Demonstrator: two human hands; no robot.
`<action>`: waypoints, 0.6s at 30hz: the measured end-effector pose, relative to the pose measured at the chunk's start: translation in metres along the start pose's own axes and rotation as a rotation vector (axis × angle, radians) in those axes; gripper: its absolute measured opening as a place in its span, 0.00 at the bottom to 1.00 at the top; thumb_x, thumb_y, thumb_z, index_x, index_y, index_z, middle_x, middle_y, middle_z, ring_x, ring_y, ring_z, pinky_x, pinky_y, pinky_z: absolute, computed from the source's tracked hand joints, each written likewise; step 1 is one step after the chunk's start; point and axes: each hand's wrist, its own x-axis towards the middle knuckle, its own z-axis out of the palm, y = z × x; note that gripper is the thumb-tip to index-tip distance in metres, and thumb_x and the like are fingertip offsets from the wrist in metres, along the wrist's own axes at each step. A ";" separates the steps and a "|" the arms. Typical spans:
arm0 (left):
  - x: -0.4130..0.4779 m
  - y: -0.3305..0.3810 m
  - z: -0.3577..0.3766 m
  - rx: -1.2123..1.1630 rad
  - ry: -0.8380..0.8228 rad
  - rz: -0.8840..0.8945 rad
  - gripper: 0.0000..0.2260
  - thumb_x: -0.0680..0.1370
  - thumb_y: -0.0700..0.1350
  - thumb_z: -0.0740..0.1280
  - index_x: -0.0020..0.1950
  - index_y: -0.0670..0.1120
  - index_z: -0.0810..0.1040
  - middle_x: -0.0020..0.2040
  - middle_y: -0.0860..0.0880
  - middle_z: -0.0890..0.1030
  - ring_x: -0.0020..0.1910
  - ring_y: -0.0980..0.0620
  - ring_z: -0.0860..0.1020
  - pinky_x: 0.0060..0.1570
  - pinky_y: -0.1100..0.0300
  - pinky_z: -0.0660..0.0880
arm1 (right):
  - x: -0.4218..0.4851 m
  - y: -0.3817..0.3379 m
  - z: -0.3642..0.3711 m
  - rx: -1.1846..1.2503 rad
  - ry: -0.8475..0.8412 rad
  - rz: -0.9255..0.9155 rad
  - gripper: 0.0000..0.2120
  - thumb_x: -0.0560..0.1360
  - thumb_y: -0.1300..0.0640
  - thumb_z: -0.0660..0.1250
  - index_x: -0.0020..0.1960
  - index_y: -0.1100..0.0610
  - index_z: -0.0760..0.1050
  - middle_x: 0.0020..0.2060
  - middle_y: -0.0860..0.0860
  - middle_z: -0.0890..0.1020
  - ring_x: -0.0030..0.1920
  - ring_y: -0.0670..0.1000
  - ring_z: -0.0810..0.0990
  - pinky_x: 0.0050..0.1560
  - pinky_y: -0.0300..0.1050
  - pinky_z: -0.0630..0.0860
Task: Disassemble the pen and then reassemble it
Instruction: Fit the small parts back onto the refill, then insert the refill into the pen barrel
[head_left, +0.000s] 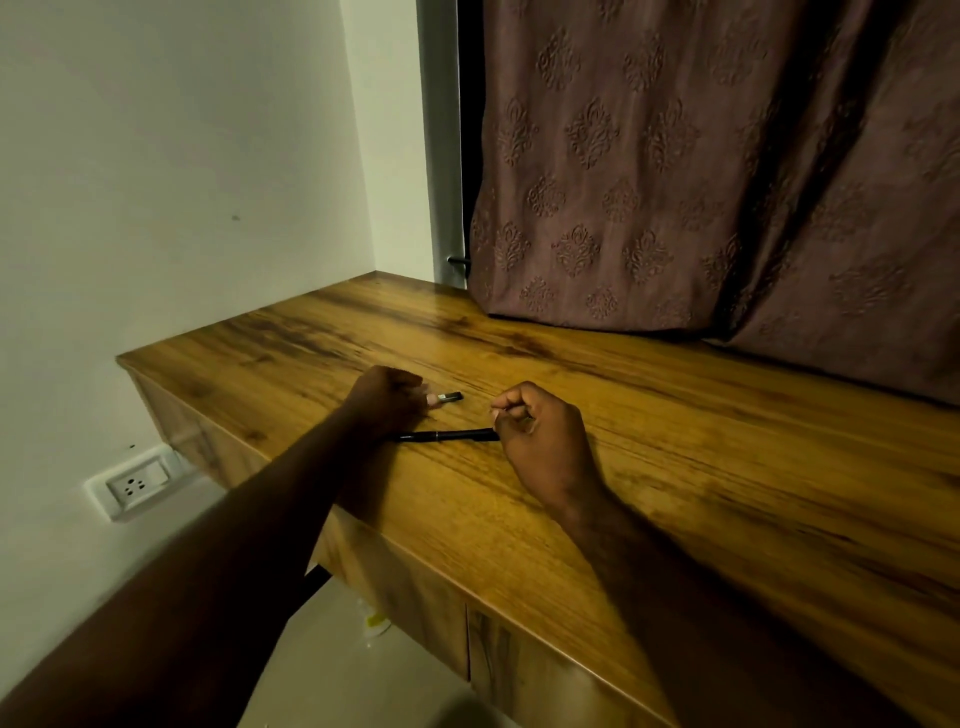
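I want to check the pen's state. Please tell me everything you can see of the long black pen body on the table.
The pen body is slim, black and glossy, apparently plastic, with a thin pale ring near its middle. It lies flat on the wooden table, running left to right. The right hand grips its right end; its left end disappears behind the left wrist.

The worktop looks like wood-grain laminate, smooth with a soft sheen (streaked dark along the grain). The pen body is glossy black, apparently plastic; the small loose pen piece has a pale metallic band. The curtain is matt brown cloth, embossed with raised motifs.
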 end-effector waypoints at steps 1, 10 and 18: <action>-0.005 -0.002 -0.002 -0.070 0.080 0.004 0.10 0.74 0.48 0.71 0.42 0.41 0.82 0.34 0.48 0.80 0.31 0.56 0.76 0.35 0.61 0.71 | 0.001 0.000 -0.001 0.028 0.021 0.015 0.04 0.74 0.60 0.68 0.45 0.52 0.79 0.36 0.45 0.81 0.38 0.44 0.79 0.39 0.41 0.76; -0.064 0.020 0.002 -0.167 0.456 0.081 0.08 0.75 0.41 0.66 0.36 0.43 0.78 0.33 0.46 0.77 0.32 0.54 0.73 0.36 0.58 0.70 | 0.020 0.018 -0.049 0.053 0.504 0.164 0.18 0.78 0.49 0.63 0.32 0.55 0.68 0.26 0.47 0.70 0.27 0.47 0.67 0.29 0.41 0.65; -0.081 0.035 0.033 0.512 0.094 0.403 0.23 0.71 0.58 0.63 0.61 0.48 0.76 0.60 0.47 0.76 0.59 0.47 0.72 0.57 0.51 0.68 | 0.024 0.037 -0.041 -0.416 0.026 0.248 0.06 0.69 0.52 0.70 0.45 0.52 0.80 0.47 0.51 0.82 0.49 0.54 0.81 0.51 0.50 0.79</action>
